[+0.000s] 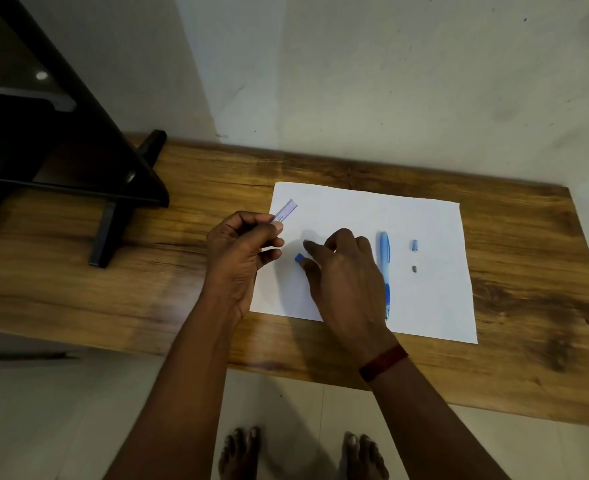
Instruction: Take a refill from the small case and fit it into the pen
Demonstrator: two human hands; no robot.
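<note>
— Wood, that's the table (321, 168): a brown grained top, pushed against a pale, scuffed wall (390, 81), with light floor tiles (61, 410) below its near edge.

— What lies on it?

— A white sheet of paper (431, 306), right of the middle. On the sheet, a light blue pen (384, 265) lies pointing away from the person, and right of it, apart, a small blue cap (414, 245) and a tiny grey bit (414, 269).

— And the hands?

— The left hand (237, 258) hovers at the sheet's left edge, its thumb and fingers curled round a clear tube (285, 211) that sticks up and out of the grip. The right hand (345, 271) is over the paper, fingers bent down, thumb and forefinger close round a little blue piece (299, 258) on the sheet; it may be touching, but blur makes that hard to tell.

— Anything else?

— A black stand (123, 188) on the table's left end, a red band (383, 362) on the right wrist, and bare feet (241, 452) on the tiles.
</note>
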